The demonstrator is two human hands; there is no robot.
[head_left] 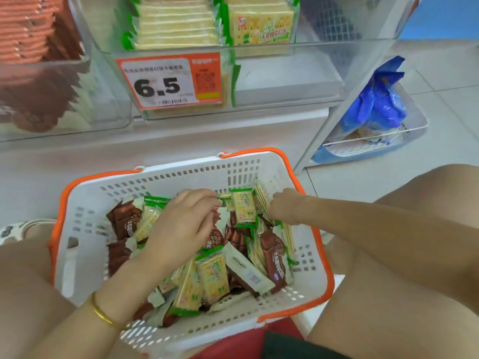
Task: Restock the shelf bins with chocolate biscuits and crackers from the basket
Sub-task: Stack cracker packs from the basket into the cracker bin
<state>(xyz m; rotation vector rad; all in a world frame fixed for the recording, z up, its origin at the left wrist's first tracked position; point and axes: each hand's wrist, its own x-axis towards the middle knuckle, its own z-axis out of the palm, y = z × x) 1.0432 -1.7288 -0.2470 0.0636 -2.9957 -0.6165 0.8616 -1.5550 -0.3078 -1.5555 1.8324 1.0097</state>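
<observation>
Left bin (111, 112): clear, on the shelf at upper left, with brown and red packets stacked inside, blurred.
Basket (59, 216): white with an orange rim, on the floor between the person's knees, below the shelf.
Chocolate biscuit packets (127, 221): brown, lying loose in the basket and mixed with the crackers.
Left hand (181, 224): inside the basket with a gold bangle (103, 317) at the wrist; curled fingertips pinch the green edge of the upright cracker packet (243, 207).
Middle bin (285, 81): clear, with cracker packs standing in rows; an orange price tag (168, 81) reading 6.5 is on its front.
Cracker packets (212, 278): yellow with green trim, scattered through the basket.
Right hand (280, 206): at the basket's far right corner against cracker packets; its fingers are hidden, so the grip cannot be told.
Blue bags (375, 104): in a wire tray (414, 130) on the floor, far right.
</observation>
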